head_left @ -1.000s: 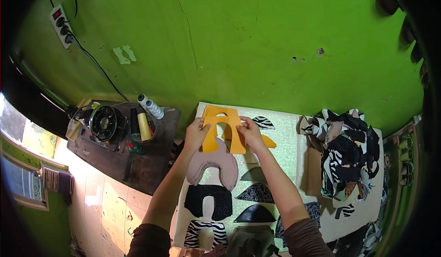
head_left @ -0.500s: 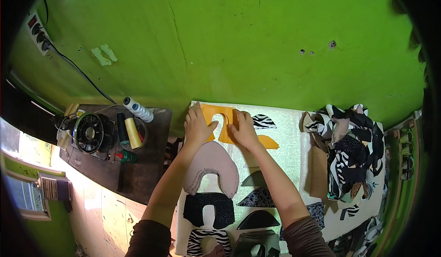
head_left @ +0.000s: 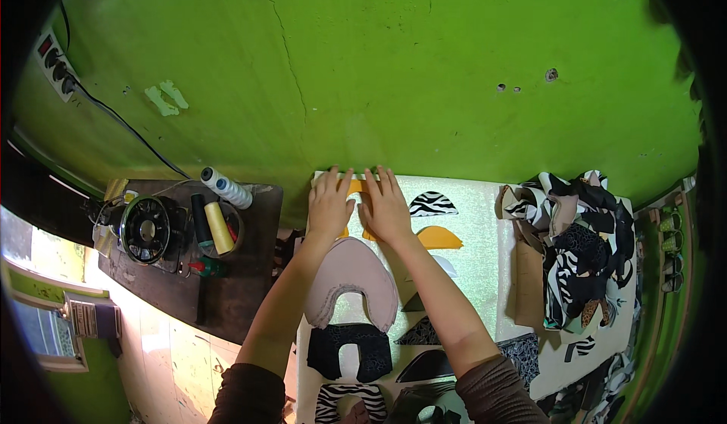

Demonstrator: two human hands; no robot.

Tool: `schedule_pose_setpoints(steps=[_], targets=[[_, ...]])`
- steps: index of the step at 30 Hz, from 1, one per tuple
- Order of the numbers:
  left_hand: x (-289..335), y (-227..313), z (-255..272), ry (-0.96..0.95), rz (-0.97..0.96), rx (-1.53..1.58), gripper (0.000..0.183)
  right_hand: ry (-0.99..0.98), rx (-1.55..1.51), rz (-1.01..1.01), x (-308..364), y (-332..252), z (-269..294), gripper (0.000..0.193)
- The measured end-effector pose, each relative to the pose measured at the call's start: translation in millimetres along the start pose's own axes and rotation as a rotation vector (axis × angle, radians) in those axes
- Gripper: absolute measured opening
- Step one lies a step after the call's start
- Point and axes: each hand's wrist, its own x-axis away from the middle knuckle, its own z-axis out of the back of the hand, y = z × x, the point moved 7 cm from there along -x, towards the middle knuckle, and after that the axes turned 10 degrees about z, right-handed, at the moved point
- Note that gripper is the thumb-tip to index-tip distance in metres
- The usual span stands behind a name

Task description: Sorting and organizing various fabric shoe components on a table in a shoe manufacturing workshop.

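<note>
My left hand [head_left: 331, 206] and my right hand [head_left: 388, 209] lie flat, side by side, on a stack of orange U-shaped cut pieces [head_left: 356, 187] at the far edge of the table. Their fingers are stretched out toward the green wall and cover most of the stack. Just below lies a pile of pinkish U-shaped pieces [head_left: 351, 261], followed by black patterned ones [head_left: 324, 350] and zebra-striped ones [head_left: 330, 400]. To the right of my right hand are a zebra-striped half-round piece [head_left: 433, 204] and an orange one [head_left: 439, 237]. My right forearm partly hides the darker half-round pieces [head_left: 425, 366].
A heap of mixed fabric scraps [head_left: 583, 257] sits by a cardboard box [head_left: 528, 280] on the right. On the left, a dark table [head_left: 250, 272] carries a machine with a black handwheel [head_left: 145, 229], thread cones [head_left: 219, 227] and a green bottle [head_left: 208, 267].
My hands have moved closer together. They gripped the orange stack's sides and now rest flat over its top, fingers extended toward the wall.
</note>
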Motion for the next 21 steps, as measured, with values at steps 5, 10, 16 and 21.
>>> schedule_pose_setpoints(steps=[5,10,16,21], targets=[[-1,-10,-19,0.040,-0.125,-0.102,0.046,-0.012,0.204,0.127,-2,-7,-22,0.042],[-2,-12,-23,0.031,-0.102,-0.131,0.045,-0.063,0.147,-0.014,-1,4,-33,0.039],[-1,0,-19,0.068,-0.241,-0.199,0.046,-0.077,0.129,0.086,-3,12,-41,0.040],[3,-10,-28,-0.111,-0.208,-0.243,0.048,-0.196,0.174,-0.003,1,14,-46,0.050]])
